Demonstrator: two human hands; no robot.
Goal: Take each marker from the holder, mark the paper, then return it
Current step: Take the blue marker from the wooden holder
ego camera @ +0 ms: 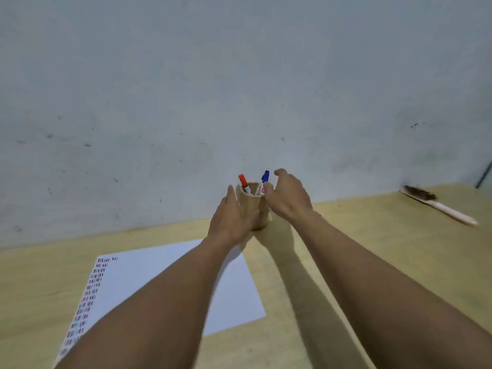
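Observation:
A tan cylindrical holder [255, 206] stands on the wooden table near the wall. A red-capped marker [243, 182] and a blue-capped marker [264, 178] stick up out of it. My left hand [231, 219] wraps the holder's left side. My right hand [286, 195] hovers at the holder's right rim, fingers spread and curled around the blue marker without clearly gripping it. A white sheet of paper [149, 272] lies in front left, with a column of short red and blue marks along its left edge; my left forearm covers part of it.
A brush [439, 205] with dark bristles and a pale handle lies at the far right by the wall. The grey wall [239, 89] rises directly behind the holder. The table [372, 235] extends right of my arms.

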